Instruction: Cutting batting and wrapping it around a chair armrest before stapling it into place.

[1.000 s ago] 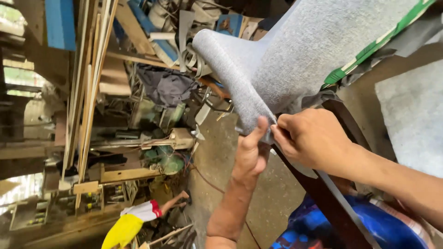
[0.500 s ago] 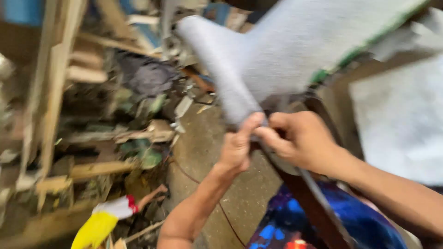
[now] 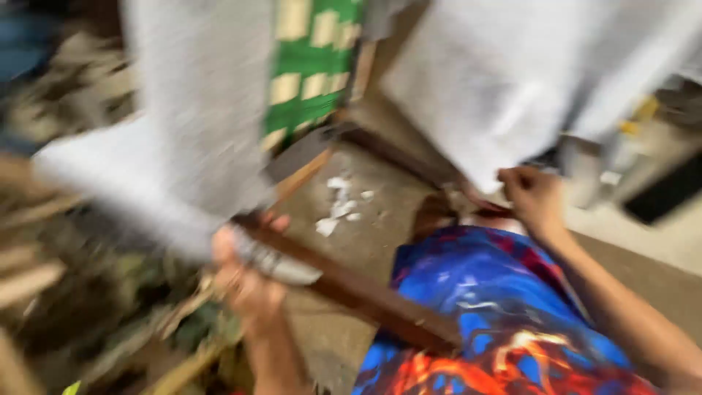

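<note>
A single head-worn camera looks steeply down, close on the left hand [image 3: 248, 281] gripping a dark wooden rail [image 3: 365, 292]; grey fabric [image 3: 197, 110] fills the frame above the grip, heavily motion-blurred.

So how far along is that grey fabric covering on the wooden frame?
Grey fabric already drapes most of the frame, though green-and-cream webbing still shows. In hand: the left hand grips fabric at the dark wooden rail, the right hand holds the other panel's edge. Whether any edge is fastened is too blurred to tell.
</note>
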